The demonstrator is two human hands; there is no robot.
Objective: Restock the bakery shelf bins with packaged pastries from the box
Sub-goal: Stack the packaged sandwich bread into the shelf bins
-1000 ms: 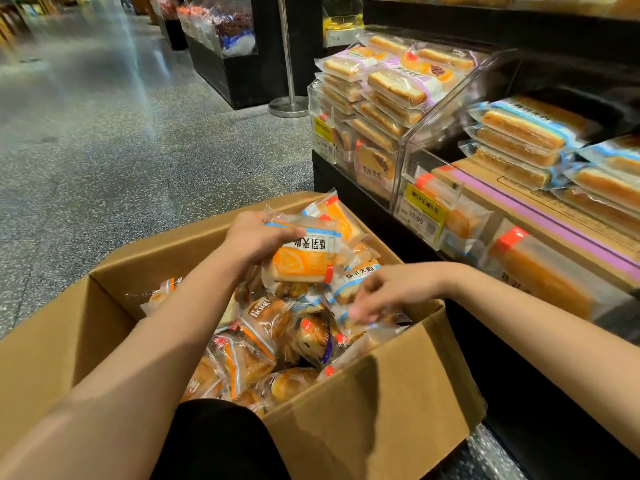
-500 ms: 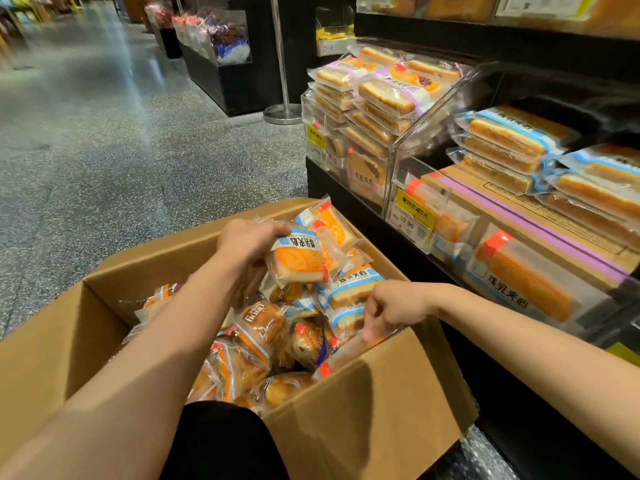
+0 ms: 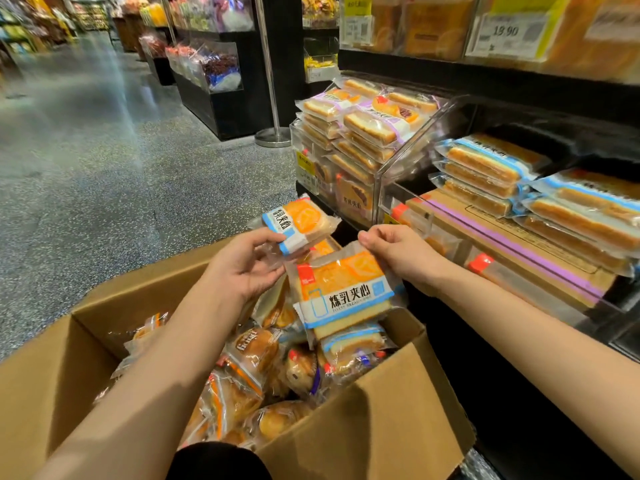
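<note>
Now both hands are up out of the cardboard box (image 3: 363, 427), which sits below and between the forearms, heaped with wrapped buns and sliced-bread packs. Half a second ago the right hand was down at the box's near-right rim, pinching at a wrapper among the pile, and the left held its pack low over the contents; both have since risen, and each carries one pastry clear of the heap.

Ahead and to the right of the right hand stand the clear shelf bins (image 3: 412, 157): one stacked high with purple-banded slices, and beside it, further right, a bin of blue-banded packs (image 3: 485, 164) (these look the same kind as the two in hand, though I judge that only from the blue and orange printing).

The right hand (image 3: 398, 252) pinches the top edge of the larger blue-and-orange pack (image 3: 343, 292), which hangs from the fingertips just above the box. The left hand (image 3: 242, 265) grips the smaller-looking pack (image 3: 298, 221) by its lower end, thumb on top, tilted up and away. The two hands are close but apart, the packs nearly overlapping between them.

So picking appears done for this round; the step ahead is probably carrying both to the blue-banded bin on the right.
</note>
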